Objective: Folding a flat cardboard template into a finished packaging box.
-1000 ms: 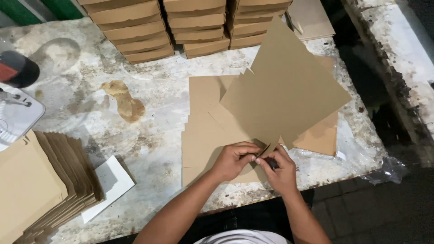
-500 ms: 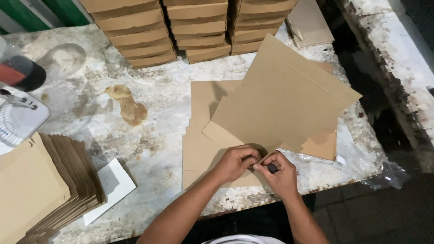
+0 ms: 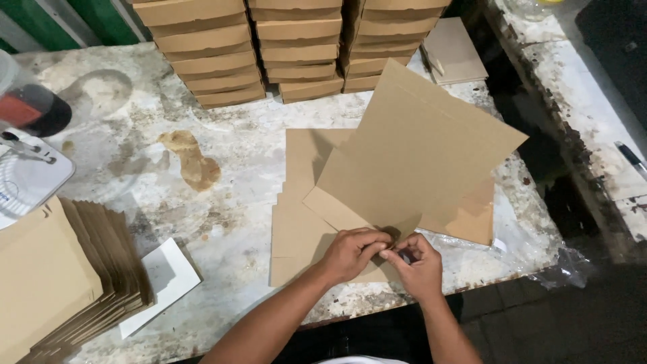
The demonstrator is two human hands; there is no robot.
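Brown cardboard fills the middle of my view: a large flat cardboard sheet (image 3: 421,158) stands tilted up off the table, its lower corner coming down to where my two hands meet at the near edge. My left hand (image 3: 354,253) is curled over that corner, fingers (image 3: 372,237) bent and pinching the cardboard. My right hand (image 3: 419,264) sits just beside it, touching it, fingertips drawn tight together on something small and dark at the same corner; I cannot tell what that small thing is.

Under the raised sheet lie more flat cardboard pieces (image 3: 300,216), spread on the stained, whitish table (image 3: 135,155), and another piece (image 3: 472,216) shows below the sheet's right side. A crumpled bit of clear plastic (image 3: 472,244) lies near the right hand on the table's edge.

Further out, at the far side of the table, three stacks of folded cardboard boxes (image 3: 296,47) stand in a row, with a small pile of flat boards (image 3: 453,50) to their right. At my near left, a fanned stack of brown sheets (image 3: 60,283) rests beside a white card (image 3: 162,283). A white device (image 3: 23,182) and a red and black object (image 3: 30,108) sit at the far left edge.
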